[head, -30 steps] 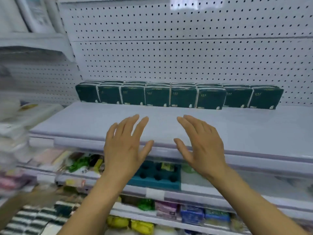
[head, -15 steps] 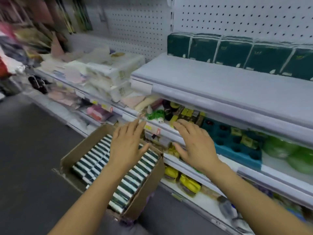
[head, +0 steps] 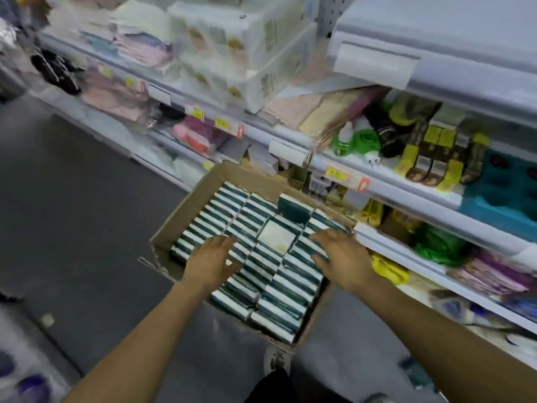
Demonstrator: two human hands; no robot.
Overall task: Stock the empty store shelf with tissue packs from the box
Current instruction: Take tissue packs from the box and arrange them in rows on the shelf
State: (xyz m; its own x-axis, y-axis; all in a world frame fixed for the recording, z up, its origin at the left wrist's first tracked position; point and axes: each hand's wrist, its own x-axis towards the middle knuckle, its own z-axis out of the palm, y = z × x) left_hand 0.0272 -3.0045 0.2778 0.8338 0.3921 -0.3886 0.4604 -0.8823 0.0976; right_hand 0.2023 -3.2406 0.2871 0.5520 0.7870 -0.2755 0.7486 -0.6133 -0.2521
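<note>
Head view is looking down at a brown cardboard box [head: 186, 210] sitting on the dark floor [head: 72, 228], right beside the lower store shelves; the box is holding many tissue packs [head: 293, 274], dark green and white, standing on edge in tight rows; one pack [head: 295, 209] near the far side is showing its dark green face, and one pale square spot [head: 276, 235] is showing in the middle of the rows. The left hand [head: 213, 261] is hovering over the left rows with its fingers straight and a little spread; its grip is released and it is holding nothing. The right hand [head: 344, 257] is hovering over the right rows, close to the box's right wall; its fingers are also straight, its grip is released too, and it is holding nothing; I cannot tell if either hand is touching the packs, because the picture is blurry. The pale grey shelf [head: 436, 39] is showing at the top right, well above the box, with a blank label holder [head: 374, 65] on its front edge. Big white wrapped packs [head: 247, 48] are sitting on the shelf to its left; small yellow and brown boxes [head: 436, 158] and green things [head: 360, 141] are lying on the shelf below.
</note>
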